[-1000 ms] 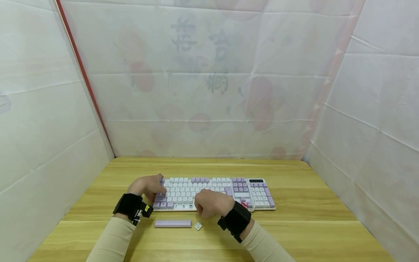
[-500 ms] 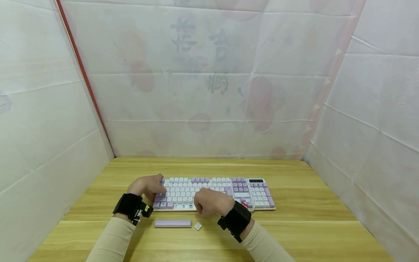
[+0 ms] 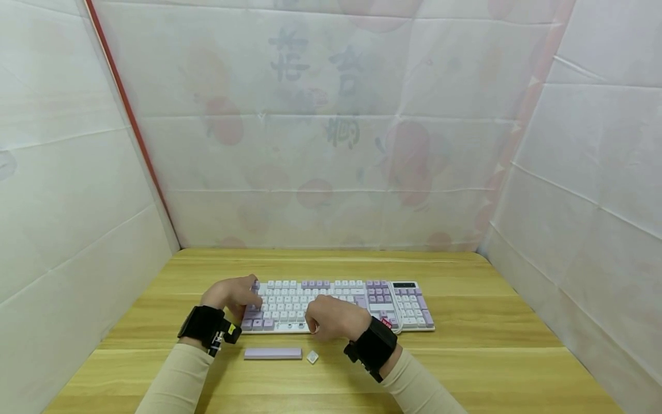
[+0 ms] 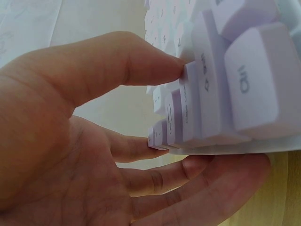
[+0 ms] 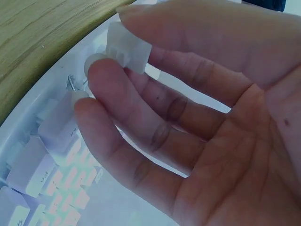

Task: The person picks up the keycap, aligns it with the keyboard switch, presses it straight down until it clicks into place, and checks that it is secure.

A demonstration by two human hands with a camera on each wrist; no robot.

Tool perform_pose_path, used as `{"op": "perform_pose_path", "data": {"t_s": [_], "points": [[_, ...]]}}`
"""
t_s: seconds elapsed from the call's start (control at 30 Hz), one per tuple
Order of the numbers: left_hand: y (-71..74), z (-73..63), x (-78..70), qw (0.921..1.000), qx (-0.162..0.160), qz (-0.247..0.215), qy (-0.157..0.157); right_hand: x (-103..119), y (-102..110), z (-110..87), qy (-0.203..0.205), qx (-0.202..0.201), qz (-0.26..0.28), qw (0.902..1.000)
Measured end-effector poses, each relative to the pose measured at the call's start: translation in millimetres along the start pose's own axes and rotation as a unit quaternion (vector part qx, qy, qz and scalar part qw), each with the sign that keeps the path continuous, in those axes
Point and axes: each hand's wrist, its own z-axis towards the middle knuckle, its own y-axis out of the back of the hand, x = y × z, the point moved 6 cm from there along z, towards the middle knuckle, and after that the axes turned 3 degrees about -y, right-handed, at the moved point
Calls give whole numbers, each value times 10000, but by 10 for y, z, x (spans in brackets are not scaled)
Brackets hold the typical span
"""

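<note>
A white and purple keyboard [image 3: 289,300] lies on the wooden table. My left hand [image 3: 235,293] grips its left end; in the left wrist view the thumb presses the side of the Caps Lock key [image 4: 189,106] and the fingers lie along and below the edge. Over the keyboard's front row is my right hand [image 3: 336,319], which pinches a small white keycap [image 5: 128,49] between thumb and fingers. Beneath those fingers, a bare spot with a thin metal wire [image 5: 71,82] shows in the front row. A long purple space bar [image 3: 273,353] and a loose white keycap [image 3: 312,357] lie in front.
A white cable [image 3: 397,307] with a red tag [image 3: 386,324] lies bundled across the keyboard's right part. White sheet walls [image 3: 331,172] enclose the table [image 3: 491,368] at the back and both sides.
My right hand has shifted very slightly left and away from me, over the front row. The left hand, keyboard, space bar and loose keycap stay in place.
</note>
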Motion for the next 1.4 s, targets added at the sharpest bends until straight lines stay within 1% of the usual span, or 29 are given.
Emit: {"op": "perform_pose_path", "data": {"t_s": [0.2, 0.33, 0.6, 0.8, 1.1, 1.23, 1.4], "points": [[2, 7, 0, 10000, -3, -11, 13, -5, 1, -6, -131, 51, 183, 9997], [-4, 11, 12, 10000, 4, -42, 31, 0, 15, -13, -149, -4, 162, 9998], [-9, 5, 19, 10000, 9, -98, 8, -5, 35, -4, 61, -131, 115, 9998], [-2, -11, 2, 10000, 13, -91, -32, 3, 51, 6, 213, -141, 176, 9995], [1, -2, 3, 10000, -6, -8, -8, -29, 55, 16, 251, -127, 173, 9995], [-7, -2, 10, 10000, -7, -19, -7, -39, 77, 6, 341, -236, 208, 9989], [-6, 0, 10, 10000, -24, -23, -26, -53, 110, -4, 322, -399, 49, 9987]]}}
